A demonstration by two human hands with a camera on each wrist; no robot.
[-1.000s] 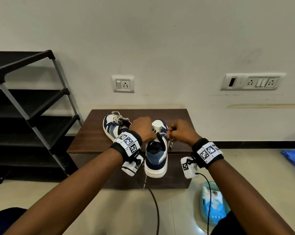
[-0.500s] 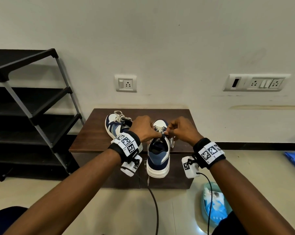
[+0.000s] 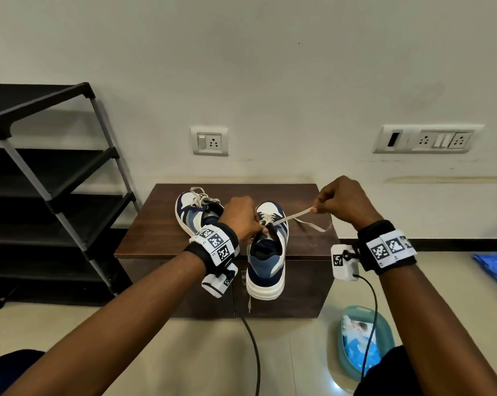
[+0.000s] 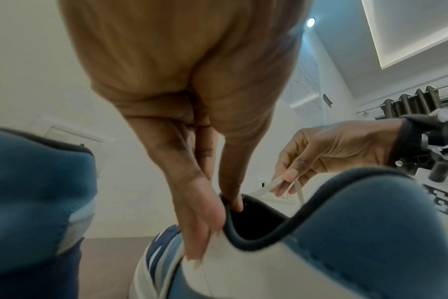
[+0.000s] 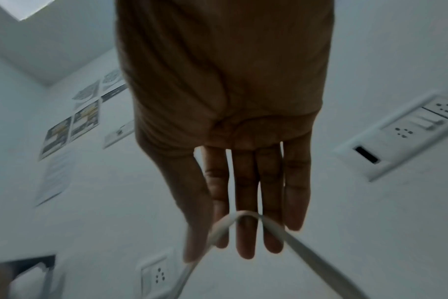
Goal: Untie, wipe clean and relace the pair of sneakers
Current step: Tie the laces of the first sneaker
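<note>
**A:** Where is the shoe now?

**B:** In the middle of the head view. The near shoe (image 3: 265,252) sits on the table (image 3: 161,238), its heel sticking out past the front edge. The other shoe (image 3: 193,212) is just to its left.

**A:** What are the hands doing?

**B:** The left hand (image 3: 241,218) holds the shoe's top edge, thumb outside and a finger inside. The right hand (image 3: 341,201) pinches the lace (image 3: 294,216) and has it tight, up toward the right.

**A:** How do I pull it well?

**B:** I think you hold the shoe still so it can't tip off. Pull the lace straight and slow, one hole at a time.
</note>
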